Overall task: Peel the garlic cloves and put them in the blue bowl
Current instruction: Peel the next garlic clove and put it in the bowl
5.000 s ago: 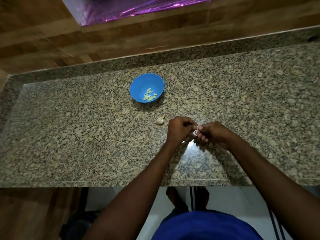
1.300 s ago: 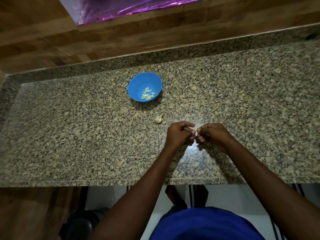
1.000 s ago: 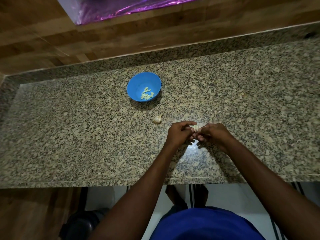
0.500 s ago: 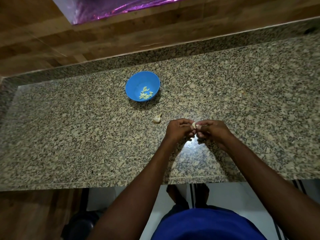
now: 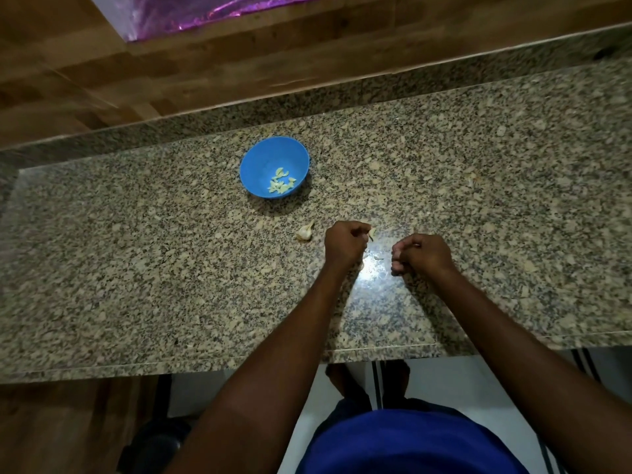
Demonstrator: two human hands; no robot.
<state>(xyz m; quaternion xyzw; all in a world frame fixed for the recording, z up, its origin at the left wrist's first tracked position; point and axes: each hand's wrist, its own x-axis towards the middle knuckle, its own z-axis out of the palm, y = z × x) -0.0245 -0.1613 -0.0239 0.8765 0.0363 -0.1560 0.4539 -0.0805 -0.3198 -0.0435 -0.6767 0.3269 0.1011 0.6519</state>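
Pinching a garlic clove [image 5: 372, 231] at the fingertips of the left hand [image 5: 344, 245], fingers curled tight round it, just above the granite counter [image 5: 136, 268]. Right hand [image 5: 422, 254] apart to the right, fingers loosely curled; cannot tell whether a scrap of skin sits between them (a small pale fleck [image 5: 378, 257] lies on the counter between the two hands). Likely light, firm and a little slick once bare, so best taken across the fat middle between thumb and forefinger, not by the tapering tip. Papery skin probably thin and quick to tear. Another unpeeled garlic piece [image 5: 305, 231] resting just left of the left hand. Blue bowl [image 5: 260, 159] farther back and left, well apart from both hands, holding several peeled cloves [image 5: 281, 185].
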